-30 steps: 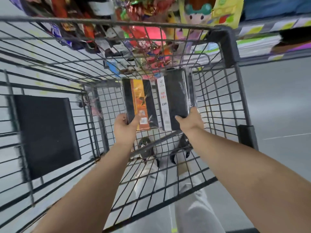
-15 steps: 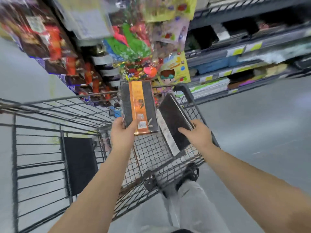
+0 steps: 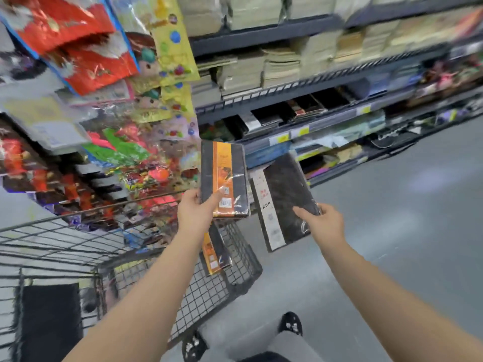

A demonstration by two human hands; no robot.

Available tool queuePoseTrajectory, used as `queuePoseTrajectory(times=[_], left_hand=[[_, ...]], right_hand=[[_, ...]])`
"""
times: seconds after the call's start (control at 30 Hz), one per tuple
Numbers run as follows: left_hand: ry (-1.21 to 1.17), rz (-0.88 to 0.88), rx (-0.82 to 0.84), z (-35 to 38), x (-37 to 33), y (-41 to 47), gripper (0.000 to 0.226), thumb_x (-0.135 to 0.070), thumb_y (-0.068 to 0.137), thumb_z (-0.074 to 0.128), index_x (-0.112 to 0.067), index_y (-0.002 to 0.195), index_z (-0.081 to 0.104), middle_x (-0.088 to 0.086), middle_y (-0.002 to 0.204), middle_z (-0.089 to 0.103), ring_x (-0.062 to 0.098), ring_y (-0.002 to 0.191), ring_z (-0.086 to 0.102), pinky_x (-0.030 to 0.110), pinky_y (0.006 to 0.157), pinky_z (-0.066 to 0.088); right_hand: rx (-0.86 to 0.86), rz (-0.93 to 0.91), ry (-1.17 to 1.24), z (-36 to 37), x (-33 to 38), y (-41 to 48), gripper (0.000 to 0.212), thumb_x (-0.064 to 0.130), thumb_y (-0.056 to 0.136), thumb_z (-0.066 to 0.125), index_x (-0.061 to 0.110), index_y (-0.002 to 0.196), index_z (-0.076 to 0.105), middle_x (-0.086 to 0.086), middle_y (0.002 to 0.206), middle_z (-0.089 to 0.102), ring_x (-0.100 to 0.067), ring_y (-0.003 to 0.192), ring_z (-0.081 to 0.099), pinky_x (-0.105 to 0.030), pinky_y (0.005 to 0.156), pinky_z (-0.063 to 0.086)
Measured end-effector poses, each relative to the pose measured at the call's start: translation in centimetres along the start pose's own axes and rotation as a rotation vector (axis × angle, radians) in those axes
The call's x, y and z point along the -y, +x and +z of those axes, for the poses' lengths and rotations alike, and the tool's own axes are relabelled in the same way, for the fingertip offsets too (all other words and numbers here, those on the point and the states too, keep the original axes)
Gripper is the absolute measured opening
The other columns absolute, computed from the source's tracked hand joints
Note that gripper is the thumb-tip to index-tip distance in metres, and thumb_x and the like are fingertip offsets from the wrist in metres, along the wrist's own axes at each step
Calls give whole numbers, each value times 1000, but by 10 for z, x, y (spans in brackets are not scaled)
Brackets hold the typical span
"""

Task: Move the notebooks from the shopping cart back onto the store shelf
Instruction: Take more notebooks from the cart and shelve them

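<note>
Roughly midway: left hand (image 3: 194, 211) fingers pinch the orange notebook (image 3: 223, 178), right hand (image 3: 322, 223) fingers clasp the black notebook (image 3: 285, 197), both out of the cart (image 3: 243, 259), short of the shelf (image 3: 326, 121) (neither shelved yet); a third notebook (image 3: 214, 253) lies in the cart.

In a shop aisle, we look across a smooth grey floor (image 3: 392, 231) that carries a soft, pale sheen of light. The dark metal tiers of the store shelf (image 3: 261, 39) run along the far side, with yellow price tags (image 3: 283, 138) on their front edges and stacked pale paper goods (image 3: 282, 66) higher up. To our left hang blurred foil packets (image 3: 78, 61) in red, green and yellow.
</note>
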State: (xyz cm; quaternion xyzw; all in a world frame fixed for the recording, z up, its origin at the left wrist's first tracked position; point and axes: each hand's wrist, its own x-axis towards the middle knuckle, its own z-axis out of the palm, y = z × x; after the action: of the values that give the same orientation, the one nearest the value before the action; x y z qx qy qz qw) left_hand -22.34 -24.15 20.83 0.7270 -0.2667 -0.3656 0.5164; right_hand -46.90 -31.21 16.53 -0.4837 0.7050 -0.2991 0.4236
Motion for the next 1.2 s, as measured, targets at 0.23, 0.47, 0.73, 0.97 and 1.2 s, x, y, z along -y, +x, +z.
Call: queuePoseTrajectory(times=[0.23, 0.47, 0.73, 0.97, 1.2], left_hand=[[-43, -20, 50, 136, -21, -8, 8, -20, 81, 75, -20, 79, 67, -3, 79, 71, 11, 71, 67, 18, 64, 52], [-22, -77, 91, 216, -31, 0, 21, -26, 80, 76, -14, 92, 63, -1, 84, 72, 8, 69, 67, 21, 59, 50], [-12, -120, 69, 288, -43, 50, 18, -24, 83, 73, -19, 77, 57, -2, 77, 69, 4, 60, 62, 14, 48, 44], [-34, -200, 48, 361, -53, 116, 22, -28, 83, 72, -17, 78, 54, -4, 73, 62, 6, 55, 50, 20, 49, 33], [22, -235, 70, 406, -73, 170, 31, -38, 78, 74, -11, 88, 63, 3, 83, 71, 19, 69, 61, 31, 65, 44]], right_hand=[[-35, 36, 39, -105, -22, 78, 48, 51, 53, 76, 10, 76, 68, -8, 73, 71, -25, 69, 67, -41, 68, 54], [-89, 110, 79, -162, -31, 144, 35, 35, 69, 81, 9, 82, 62, -5, 74, 62, -27, 73, 60, -36, 70, 48], [-79, 158, 94, -174, -22, 232, 40, 38, 70, 79, 9, 92, 62, -9, 88, 68, -27, 83, 64, -39, 79, 54], [-62, 201, 132, -180, 1, 324, 35, 35, 68, 81, 10, 85, 63, -7, 85, 66, -28, 84, 63, -39, 81, 52], [33, 308, 268, -180, 21, 414, 94, 56, 46, 84, 6, 120, 58, -9, 121, 65, -29, 108, 63, -45, 96, 50]])
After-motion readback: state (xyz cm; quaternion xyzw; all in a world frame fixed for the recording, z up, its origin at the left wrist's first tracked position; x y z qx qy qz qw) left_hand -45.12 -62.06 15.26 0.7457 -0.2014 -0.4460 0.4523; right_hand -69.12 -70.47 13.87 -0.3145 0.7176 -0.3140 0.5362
